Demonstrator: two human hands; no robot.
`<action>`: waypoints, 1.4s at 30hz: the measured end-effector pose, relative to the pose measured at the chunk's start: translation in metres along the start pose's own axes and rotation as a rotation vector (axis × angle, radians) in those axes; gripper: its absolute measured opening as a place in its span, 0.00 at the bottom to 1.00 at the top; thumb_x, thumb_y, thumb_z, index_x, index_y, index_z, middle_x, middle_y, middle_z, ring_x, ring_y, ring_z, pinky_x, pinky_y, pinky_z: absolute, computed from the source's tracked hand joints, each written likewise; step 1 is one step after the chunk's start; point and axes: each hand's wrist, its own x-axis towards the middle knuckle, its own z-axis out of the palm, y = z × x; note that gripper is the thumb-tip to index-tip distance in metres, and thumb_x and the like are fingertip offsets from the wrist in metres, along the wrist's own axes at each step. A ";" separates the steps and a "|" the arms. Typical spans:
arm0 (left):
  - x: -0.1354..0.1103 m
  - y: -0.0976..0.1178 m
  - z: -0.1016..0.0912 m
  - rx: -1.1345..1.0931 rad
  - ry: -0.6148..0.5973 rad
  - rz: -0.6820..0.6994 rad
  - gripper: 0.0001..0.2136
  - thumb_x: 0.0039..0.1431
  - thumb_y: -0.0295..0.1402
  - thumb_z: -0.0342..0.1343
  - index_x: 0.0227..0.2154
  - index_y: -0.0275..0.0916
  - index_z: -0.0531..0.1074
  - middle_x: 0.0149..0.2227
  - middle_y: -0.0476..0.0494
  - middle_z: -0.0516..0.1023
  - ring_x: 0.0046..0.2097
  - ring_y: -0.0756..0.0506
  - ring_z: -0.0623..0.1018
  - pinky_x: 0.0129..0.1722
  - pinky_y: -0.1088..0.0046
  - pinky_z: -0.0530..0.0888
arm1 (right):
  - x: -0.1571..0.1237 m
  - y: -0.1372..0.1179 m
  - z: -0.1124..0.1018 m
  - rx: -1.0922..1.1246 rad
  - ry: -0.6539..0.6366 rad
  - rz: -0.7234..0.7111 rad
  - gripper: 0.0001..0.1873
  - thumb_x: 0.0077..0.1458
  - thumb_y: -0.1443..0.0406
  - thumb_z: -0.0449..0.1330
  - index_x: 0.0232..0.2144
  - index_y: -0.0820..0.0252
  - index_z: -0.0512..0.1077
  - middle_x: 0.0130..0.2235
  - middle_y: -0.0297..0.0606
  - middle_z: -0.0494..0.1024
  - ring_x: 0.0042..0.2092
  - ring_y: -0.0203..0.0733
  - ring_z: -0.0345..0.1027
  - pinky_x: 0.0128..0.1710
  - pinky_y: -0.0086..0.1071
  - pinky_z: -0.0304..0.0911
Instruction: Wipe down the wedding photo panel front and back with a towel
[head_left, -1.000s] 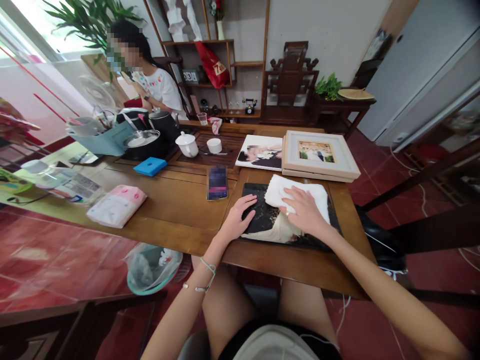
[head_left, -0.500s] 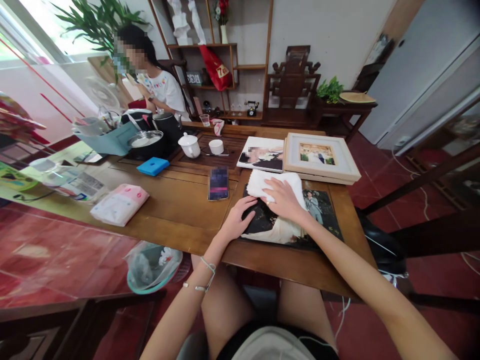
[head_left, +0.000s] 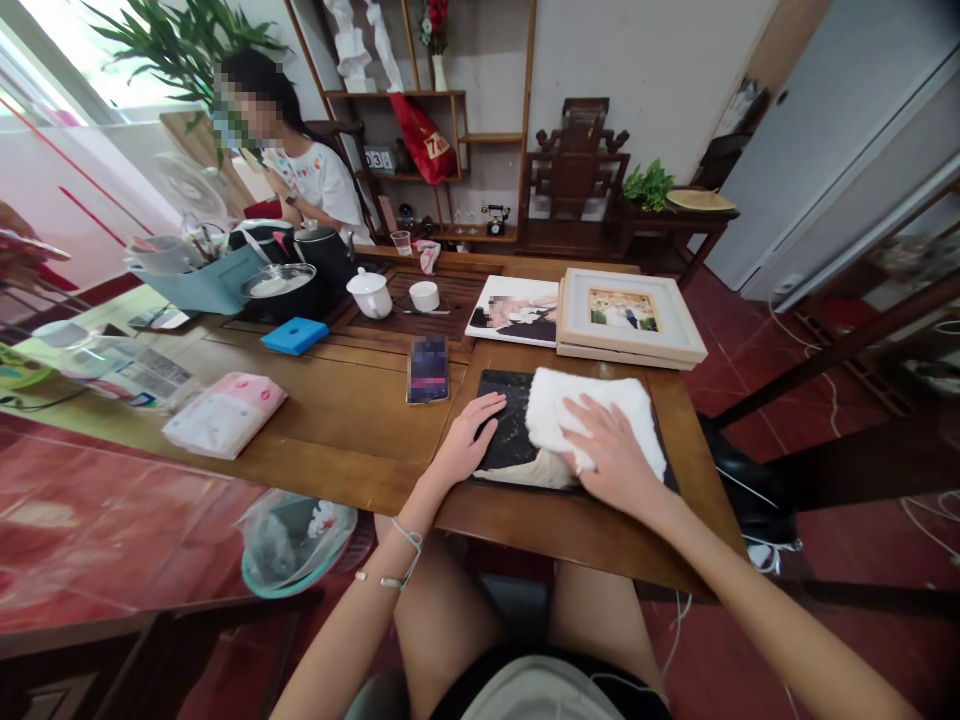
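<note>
A dark photo print (head_left: 508,420) with a pale dress shape lies flat at the table's near right. My left hand (head_left: 466,435) rests palm down on its left edge, open, with fingers stretched out over the border. My right hand (head_left: 611,450) lies flat on a white cloth (head_left: 551,400), fingers spread, pressing it against the photo. The cloth covers the right and middle parts of the picture.
Behind the photo are a photo panel (head_left: 517,308) and stacked light frames (head_left: 679,330). A phone (head_left: 428,370), blue block (head_left: 295,336), tissue pack (head_left: 225,415) and lidded white cup (head_left: 369,293) stand leftward. A person (head_left: 322,180) sits across the table.
My right hand and the white cloth have slid to the right and nearer to me across the photo, uncovering its upper left. My left hand stays at the left edge.
</note>
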 end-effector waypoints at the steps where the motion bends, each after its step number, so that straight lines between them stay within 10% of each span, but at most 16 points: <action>1: 0.000 0.000 0.000 -0.006 0.000 -0.007 0.17 0.67 0.33 0.45 0.54 0.39 0.72 0.58 0.37 0.72 0.62 0.41 0.69 0.64 0.53 0.64 | -0.007 -0.016 -0.002 0.026 -0.028 -0.067 0.22 0.57 0.65 0.55 0.54 0.55 0.72 0.67 0.44 0.58 0.68 0.60 0.43 0.63 0.63 0.39; 8: 0.000 -0.002 0.001 -0.037 0.004 -0.012 0.17 0.68 0.32 0.42 0.53 0.39 0.72 0.58 0.38 0.72 0.62 0.42 0.69 0.64 0.55 0.63 | -0.016 -0.030 -0.015 0.161 -0.156 -0.250 0.29 0.53 0.69 0.56 0.58 0.50 0.68 0.68 0.39 0.55 0.69 0.53 0.42 0.65 0.57 0.39; 15: 0.000 0.001 -0.001 -0.017 -0.007 -0.031 0.17 0.69 0.34 0.43 0.52 0.39 0.73 0.58 0.38 0.73 0.62 0.42 0.69 0.65 0.54 0.63 | 0.049 0.029 -0.002 0.003 0.000 0.166 0.21 0.62 0.60 0.51 0.52 0.60 0.75 0.65 0.47 0.61 0.67 0.59 0.49 0.63 0.60 0.45; 26: 0.001 0.000 0.000 -0.055 0.005 -0.033 0.18 0.69 0.34 0.41 0.53 0.40 0.72 0.58 0.38 0.72 0.62 0.42 0.69 0.64 0.56 0.63 | -0.037 -0.060 -0.009 0.075 -0.166 -0.265 0.42 0.45 0.68 0.60 0.64 0.53 0.59 0.70 0.45 0.48 0.70 0.59 0.31 0.64 0.62 0.30; 37: 0.001 0.001 -0.001 -0.029 0.002 -0.035 0.17 0.69 0.36 0.42 0.52 0.39 0.73 0.58 0.38 0.73 0.62 0.42 0.69 0.65 0.55 0.63 | 0.040 0.062 0.000 -0.040 0.034 0.122 0.23 0.57 0.64 0.53 0.54 0.60 0.72 0.65 0.47 0.62 0.66 0.59 0.51 0.62 0.60 0.47; 42: 0.001 0.000 0.000 -0.036 0.015 -0.029 0.17 0.69 0.35 0.42 0.52 0.39 0.73 0.57 0.38 0.73 0.62 0.42 0.69 0.65 0.55 0.63 | 0.022 0.050 0.001 -0.080 0.024 0.091 0.24 0.55 0.66 0.53 0.55 0.58 0.72 0.66 0.46 0.60 0.67 0.59 0.47 0.62 0.62 0.44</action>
